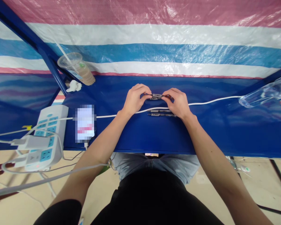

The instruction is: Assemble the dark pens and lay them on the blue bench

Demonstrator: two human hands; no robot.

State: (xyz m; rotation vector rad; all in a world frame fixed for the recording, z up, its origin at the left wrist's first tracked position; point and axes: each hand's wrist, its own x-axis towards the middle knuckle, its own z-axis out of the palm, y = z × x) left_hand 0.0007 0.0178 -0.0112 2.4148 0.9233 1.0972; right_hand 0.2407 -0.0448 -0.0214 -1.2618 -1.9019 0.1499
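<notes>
My left hand [136,97] is closed in a pinch at the left end of a dark pen [156,95]. On the pen's right part, the thumb and fingers of my right hand [177,100] are closed too. Just under this pen, a second dark clip or pen edge shows between the hands; I cannot make out whether it is separate. Nearer to me, two more pens [159,115] lie side by side on the blue table [152,134], partly under my right hand. A white cable [213,101] runs across the table beneath both forearms.
At left are a white power strip [65,114] with plugged-in chargers, a blurred lit phone [85,123] on a cable, a crumpled tissue [74,86] and a plastic cup [85,73] with a straw. A clear bottle [262,92] lies at right. Striped sheeting [154,34] hangs behind.
</notes>
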